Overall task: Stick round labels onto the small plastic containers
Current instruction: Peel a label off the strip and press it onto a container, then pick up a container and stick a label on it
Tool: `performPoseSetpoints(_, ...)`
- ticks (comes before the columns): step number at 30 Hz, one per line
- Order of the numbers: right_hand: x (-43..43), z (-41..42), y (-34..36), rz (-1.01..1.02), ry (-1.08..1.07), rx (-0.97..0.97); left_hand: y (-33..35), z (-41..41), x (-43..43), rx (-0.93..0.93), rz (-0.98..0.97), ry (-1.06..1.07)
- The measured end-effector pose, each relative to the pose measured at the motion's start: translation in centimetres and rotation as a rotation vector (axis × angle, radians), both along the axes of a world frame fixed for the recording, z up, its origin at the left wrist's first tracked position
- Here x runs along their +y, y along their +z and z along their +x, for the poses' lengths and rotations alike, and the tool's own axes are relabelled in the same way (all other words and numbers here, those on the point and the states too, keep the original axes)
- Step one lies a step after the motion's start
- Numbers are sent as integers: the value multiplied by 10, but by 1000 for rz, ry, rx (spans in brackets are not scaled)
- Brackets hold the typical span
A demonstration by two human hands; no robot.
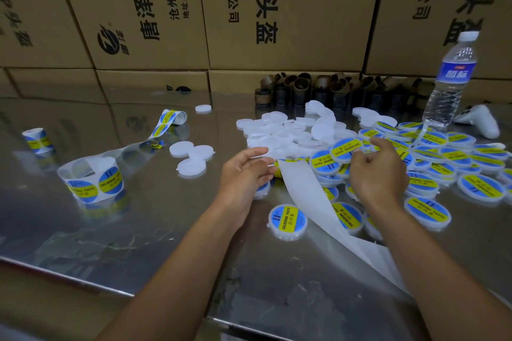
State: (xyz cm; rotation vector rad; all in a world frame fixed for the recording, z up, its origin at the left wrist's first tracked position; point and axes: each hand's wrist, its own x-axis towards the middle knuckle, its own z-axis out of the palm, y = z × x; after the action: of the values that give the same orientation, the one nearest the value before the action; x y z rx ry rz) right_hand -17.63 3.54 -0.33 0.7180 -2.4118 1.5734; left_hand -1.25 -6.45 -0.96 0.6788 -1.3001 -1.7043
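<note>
Mid-batch, between stickers by my read. My left hand [246,171] has loosely curved fingers and the thumb apart, with its tips at the top end of the white backing strip [318,202] — can't tell if they actually pinch it. The strip arcs up off the bench [138,230] from lower right and looks bare along the stretch I can see. My right hand [376,174] has curled fingers against the edge of a tilted labelled container [345,150], but the grip itself is hidden, so I can't tell whether it holds it. That one sits on top of the done pile [457,158], which spreads right. The plain containers [288,130] are heaped just behind my hands, with a few more [191,155] loose to the left. The label roll [91,180] stands well apart on the left. Next move probably calls for a fresh label lifted off the strip and one plain container pulled close, then centring the label before pressing — off-centre is the likely slip.
</note>
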Motion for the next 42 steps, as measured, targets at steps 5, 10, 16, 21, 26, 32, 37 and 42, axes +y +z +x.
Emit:
performPoseSetpoints(5, 4, 0, -1, -1, -62, -35, -2, 6, -9, -124, -104, 118)
performPoseSetpoints(10, 6, -5, 0, 29, -109, -91, -8, 22, -38, -400, -379, 360)
performPoseSetpoints(16, 4, -3, 3, 23, -110, -88, -16, 40, -56, -790, -563, 574)
performPoseSetpoints(21, 4, 3, 4, -16, -85, -42, -17, 46, -55, -1149, -614, 546)
performPoseSetpoints(26, 3, 7, 4, -57, -22, 31, -17, 46, -55, -1194, -630, 576)
performPoseSetpoints(32, -2, 17, 6, -173, 93, 113, -15, 40, -54, -951, -657, 542)
performPoseSetpoints(37, -4, 31, 8, -248, 389, 110, -3, 29, -36, -184, -292, 119)
performPoseSetpoints(42, -6, 46, 8, -127, 675, 42, 11, 14, -15, 196, -1, -226)
